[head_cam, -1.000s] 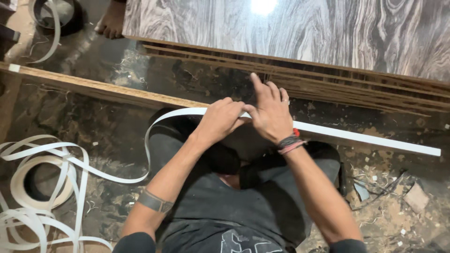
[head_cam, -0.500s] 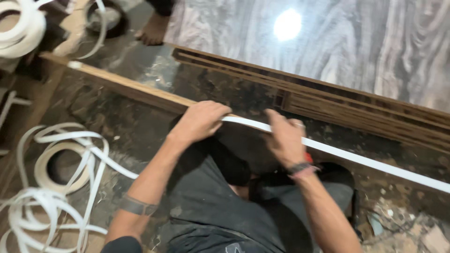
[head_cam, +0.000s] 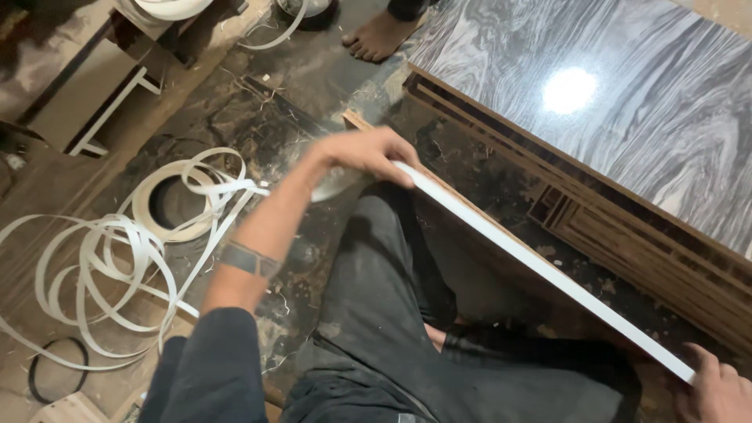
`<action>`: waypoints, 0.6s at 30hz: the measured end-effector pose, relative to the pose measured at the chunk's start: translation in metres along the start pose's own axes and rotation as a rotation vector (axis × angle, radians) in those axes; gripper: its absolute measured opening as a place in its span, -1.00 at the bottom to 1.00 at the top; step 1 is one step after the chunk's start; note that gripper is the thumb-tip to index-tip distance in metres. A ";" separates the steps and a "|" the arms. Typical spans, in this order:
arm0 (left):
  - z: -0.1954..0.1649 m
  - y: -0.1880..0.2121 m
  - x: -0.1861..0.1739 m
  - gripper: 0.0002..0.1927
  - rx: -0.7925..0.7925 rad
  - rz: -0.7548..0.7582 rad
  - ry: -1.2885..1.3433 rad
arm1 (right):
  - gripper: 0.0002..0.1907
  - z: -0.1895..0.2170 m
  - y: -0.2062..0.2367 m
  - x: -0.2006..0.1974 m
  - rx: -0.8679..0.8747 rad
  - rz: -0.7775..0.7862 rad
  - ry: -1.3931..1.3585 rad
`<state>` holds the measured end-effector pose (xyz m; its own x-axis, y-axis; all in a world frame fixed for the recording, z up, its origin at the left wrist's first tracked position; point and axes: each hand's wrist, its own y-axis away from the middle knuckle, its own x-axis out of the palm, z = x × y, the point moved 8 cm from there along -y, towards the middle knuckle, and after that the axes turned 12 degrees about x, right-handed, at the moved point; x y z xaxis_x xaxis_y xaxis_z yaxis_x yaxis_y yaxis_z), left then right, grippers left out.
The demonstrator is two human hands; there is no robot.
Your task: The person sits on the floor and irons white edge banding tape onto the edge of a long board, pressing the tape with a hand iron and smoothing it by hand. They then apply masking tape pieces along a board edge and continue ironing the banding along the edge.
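1. Down at floor level, the white edge strip (head_cam: 540,270) runs as a straight diagonal line across the person's lap, lying along the edge of a thin wooden board (head_cam: 501,258).
2. At the strip's upper end, the left hand (head_cam: 368,153) has its fingers curled down over the strip, pressing it; how tightly it grips cannot be told.
3. At the strip's lower end, the right hand (head_cam: 717,388) touches the strip, mostly cut off by the frame edge, so its grip cannot be told.
4. Beyond the strip lies a stack of dark marbled glossy panels (head_cam: 627,102).
5. Well away from the strip's upper end, loose white coils (head_cam: 117,258) sprawl on the dusty floor.
6. Past that same end, a bare foot (head_cam: 380,35) of another person stands beside the panels.
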<state>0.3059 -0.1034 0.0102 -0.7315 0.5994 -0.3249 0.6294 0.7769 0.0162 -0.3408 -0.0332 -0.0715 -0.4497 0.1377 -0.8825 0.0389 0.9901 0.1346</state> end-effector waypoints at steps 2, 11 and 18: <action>0.014 0.013 -0.035 -0.62 -0.074 -0.033 -0.073 | -0.14 -0.008 0.000 0.008 0.048 -0.026 -0.039; 0.046 0.068 -0.125 -0.69 -0.016 -0.289 -0.425 | -0.46 0.048 0.006 -0.038 -0.091 -0.120 -0.638; 0.045 0.073 -0.120 -0.71 0.005 -0.361 -0.560 | -0.75 0.070 0.039 -0.095 -0.056 -0.230 -0.871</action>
<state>0.4517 -0.1273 0.0074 -0.6507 0.1099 -0.7513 0.3727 0.9083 -0.1900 -0.2342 -0.0055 -0.0140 0.3954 -0.0697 -0.9158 -0.0227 0.9961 -0.0856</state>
